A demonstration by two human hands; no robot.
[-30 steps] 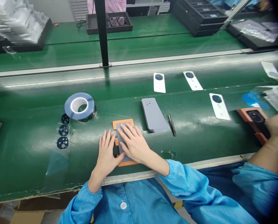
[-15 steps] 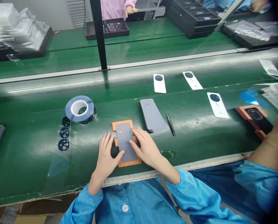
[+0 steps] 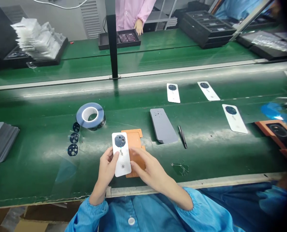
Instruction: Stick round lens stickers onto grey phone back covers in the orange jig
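My left hand [image 3: 107, 165] is closed on a white phone-back-shaped sheet [image 3: 125, 158], thumb on its front and fingers behind. The sheet carries a dark round camera-ring sticker [image 3: 120, 140] at its top and small printed marks below. Beside its right edge is my right hand [image 3: 149, 164], thumb and fingers apart, fingertips at or very near the edge. An orange fixture [image 3: 134, 138] lies under my right hand, partly covered by the sheet. Right of it sits a stack of grey phone-shaped sheets [image 3: 163, 125], with black tweezers [image 3: 182, 137] alongside.
A tape roll [image 3: 100, 117] stands at left, dark stickers [image 3: 73, 150] on its strip. More grey sheets [image 3: 5, 141] lie far left. Several white sheets [image 3: 238, 124] lie to the right, near another orange fixture [image 3: 261, 126]. A post [image 3: 113, 48] rises behind; across it stands a person in pink [image 3: 129, 14].
The grey-faced piece on the orange fixture is gone from it; a white sheet with a dark sticker now sits in my left hand, left of the fixture. The view has shifted slightly.
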